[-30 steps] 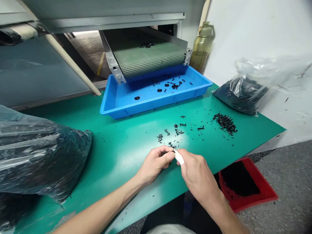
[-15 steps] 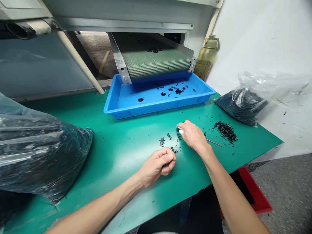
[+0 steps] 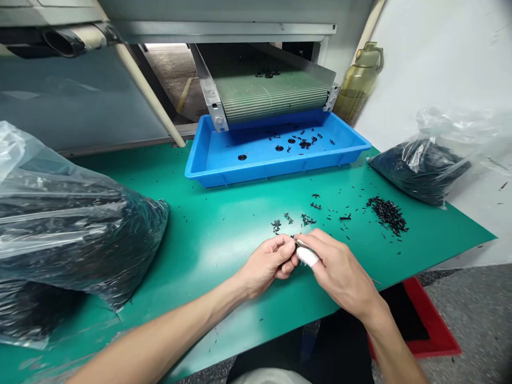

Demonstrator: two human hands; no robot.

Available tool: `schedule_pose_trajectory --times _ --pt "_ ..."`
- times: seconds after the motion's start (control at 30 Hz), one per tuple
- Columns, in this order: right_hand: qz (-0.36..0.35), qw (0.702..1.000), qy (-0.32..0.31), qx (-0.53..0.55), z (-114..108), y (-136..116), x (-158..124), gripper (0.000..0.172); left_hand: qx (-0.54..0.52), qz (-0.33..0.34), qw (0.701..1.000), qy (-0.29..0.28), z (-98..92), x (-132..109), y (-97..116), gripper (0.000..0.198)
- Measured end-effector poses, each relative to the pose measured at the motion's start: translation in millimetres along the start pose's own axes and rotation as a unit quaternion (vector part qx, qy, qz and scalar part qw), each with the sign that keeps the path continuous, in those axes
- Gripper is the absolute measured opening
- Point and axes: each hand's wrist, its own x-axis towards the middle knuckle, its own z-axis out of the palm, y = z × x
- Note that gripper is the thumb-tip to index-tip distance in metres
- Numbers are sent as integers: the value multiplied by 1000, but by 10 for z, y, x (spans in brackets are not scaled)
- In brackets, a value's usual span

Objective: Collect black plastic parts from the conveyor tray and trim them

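My left hand (image 3: 268,264) and my right hand (image 3: 338,272) meet over the green table mat (image 3: 208,234), fingertips touching. The left fingers are curled and pinch a small dark part that I cannot make out clearly. The right hand, with a white wrap on its thumb (image 3: 308,257), pinches a thin metal tool or pin against that part. Just beyond the fingers lie small black plastic parts (image 3: 296,218) scattered on the mat, and a denser pile of black bits (image 3: 387,212) sits further right.
A blue tray (image 3: 224,160) with a few black parts stands under a conveyor belt (image 3: 270,93). Large bags of black parts lie at left (image 3: 72,234) and right (image 3: 420,162). A bottle (image 3: 358,80) stands by the wall. A red bin (image 3: 428,325) sits on the floor.
My right hand has drawn back from the scattered parts and rejoined the left hand near the table's front. The view has shifted a little to the left.
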Motion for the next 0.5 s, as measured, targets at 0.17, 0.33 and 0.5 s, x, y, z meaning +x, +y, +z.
schedule_pose_trajectory --times 0.17,0.33,0.5 --pt "-19 993 53 -104 65 67 -159 38 -15 -8 1000 1 5 -1 16 34" --pt "-37 986 53 -154 104 23 -170 35 -19 -11 1000 6 8 -3 15 30" --pt "-40 984 55 -162 120 6 -165 28 -18 -17 1000 16 13 -2 20 31"
